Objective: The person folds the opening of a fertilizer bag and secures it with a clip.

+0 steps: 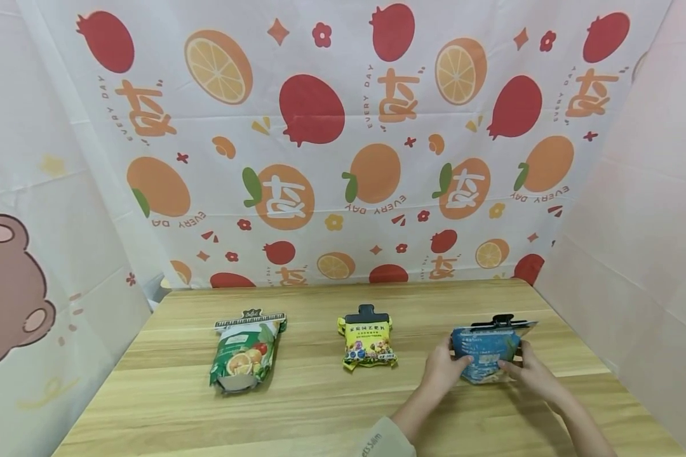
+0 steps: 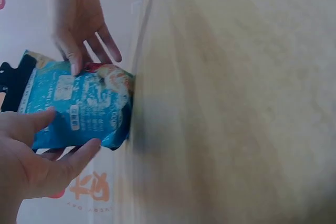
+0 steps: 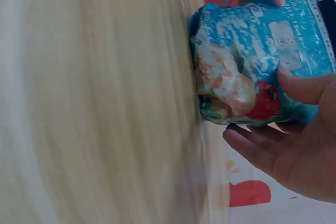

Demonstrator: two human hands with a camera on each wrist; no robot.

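A blue printed plastic bag [image 1: 483,355] with a black clip [image 1: 502,322] along its top stands at the right of the wooden table. My left hand [image 1: 441,368] holds its left side, thumb on the front and fingers behind. On the opposite side, my right hand [image 1: 534,376] grips it likewise, the thumb on the front face. In the right wrist view, vegetable pictures show on the bag [image 3: 247,61] near its bottom. The bag's lower edge is at the tabletop; whether it bears on it I cannot tell.
A yellow packet [image 1: 368,343] with a black clip lies mid-table. Farther left is a green and white bag [image 1: 242,358] with a ruler-like clip [image 1: 251,319]. Fruit-printed cloth [image 1: 320,178] hangs behind the wooden table [image 1: 297,412], with pale cloth at both sides.
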